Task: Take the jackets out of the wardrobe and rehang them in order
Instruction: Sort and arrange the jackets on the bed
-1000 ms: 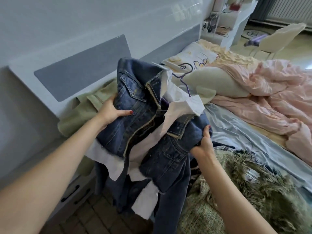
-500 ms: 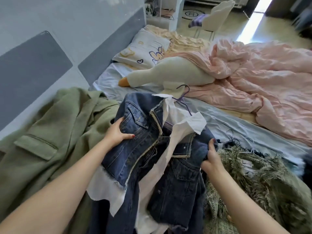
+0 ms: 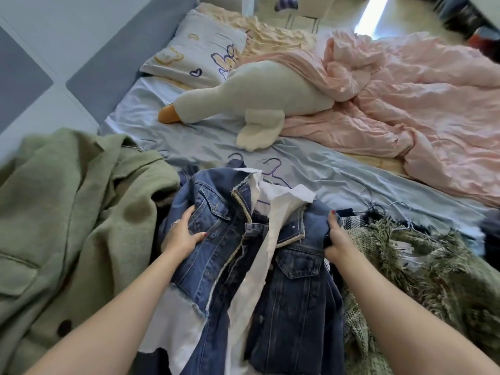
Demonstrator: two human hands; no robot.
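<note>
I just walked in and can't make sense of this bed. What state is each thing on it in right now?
Denim jacket: bunched, held up at both sides, white lining showing.
Left hand: gripping the jacket's left front.
Right hand: gripping the jacket's right edge.
Green coat: lying crumpled on the bed, off any hanger.
Fuzzy green jacket: heaped to the right.
Purple hanger: loose on the sheet.
Goose toy: lying on its side.
Pink duvet: rumpled.

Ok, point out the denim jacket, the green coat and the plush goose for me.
denim jacket [image 3: 295, 282], head view, on its chest pocket.
green coat [image 3: 67, 212], head view, on its front panel.
plush goose [image 3: 259, 96], head view, on its body.
</note>
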